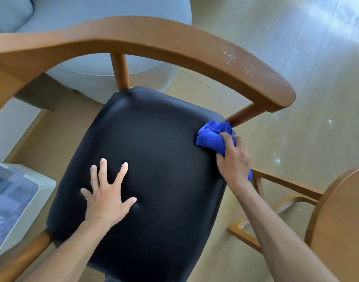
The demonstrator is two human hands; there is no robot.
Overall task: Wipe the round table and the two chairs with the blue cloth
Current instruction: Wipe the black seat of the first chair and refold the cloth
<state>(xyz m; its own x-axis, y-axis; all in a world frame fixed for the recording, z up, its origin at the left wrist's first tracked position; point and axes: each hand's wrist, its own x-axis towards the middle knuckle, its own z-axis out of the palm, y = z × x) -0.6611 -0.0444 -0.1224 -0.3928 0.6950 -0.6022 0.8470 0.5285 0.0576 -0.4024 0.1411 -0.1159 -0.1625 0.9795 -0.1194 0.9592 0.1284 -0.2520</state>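
On the chair's black seat, left hand flat, fingers spread; right hand gripping blue cloth

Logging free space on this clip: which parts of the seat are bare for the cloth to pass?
The seat is bare between the left hand and the cloth, and back toward the backrest post. It is crowded at the right edge, where the right hand grips the cloth.

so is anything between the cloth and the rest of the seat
Only the left hand, spread flat on the black seat near its front left. The right hand grips the blue cloth at the seat's right edge, beside the arm post. The seat between them is bare.
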